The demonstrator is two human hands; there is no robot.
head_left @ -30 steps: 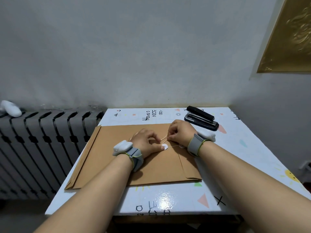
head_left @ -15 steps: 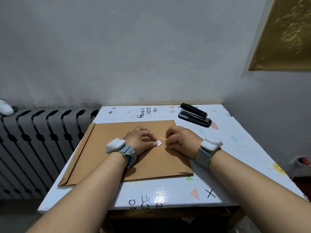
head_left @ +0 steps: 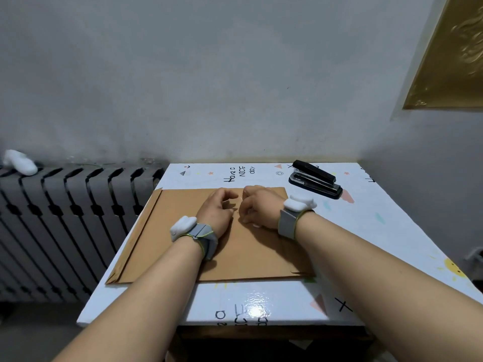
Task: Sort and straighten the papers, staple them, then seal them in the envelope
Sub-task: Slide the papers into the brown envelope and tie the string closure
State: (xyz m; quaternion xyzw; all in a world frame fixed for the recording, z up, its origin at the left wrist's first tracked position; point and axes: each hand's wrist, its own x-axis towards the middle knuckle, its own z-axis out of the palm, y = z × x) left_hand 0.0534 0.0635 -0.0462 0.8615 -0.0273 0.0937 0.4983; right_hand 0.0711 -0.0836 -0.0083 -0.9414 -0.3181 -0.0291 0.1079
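Your left hand (head_left: 217, 211) and right hand (head_left: 258, 206) rested close together on the far middle of the brown envelope (head_left: 248, 254), fingers curled; I could not tell whether they pinched anything. The envelope lay flat on the table (head_left: 261, 296), the stapler (head_left: 315, 182) beyond its far right corner.

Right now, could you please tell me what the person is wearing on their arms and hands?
Both forearms are bare, no sleeves in view. The left wristband and right wristband are grey fabric edged in yellow-green, each carrying a rounded white unit. The left hand and right hand wear no gloves.
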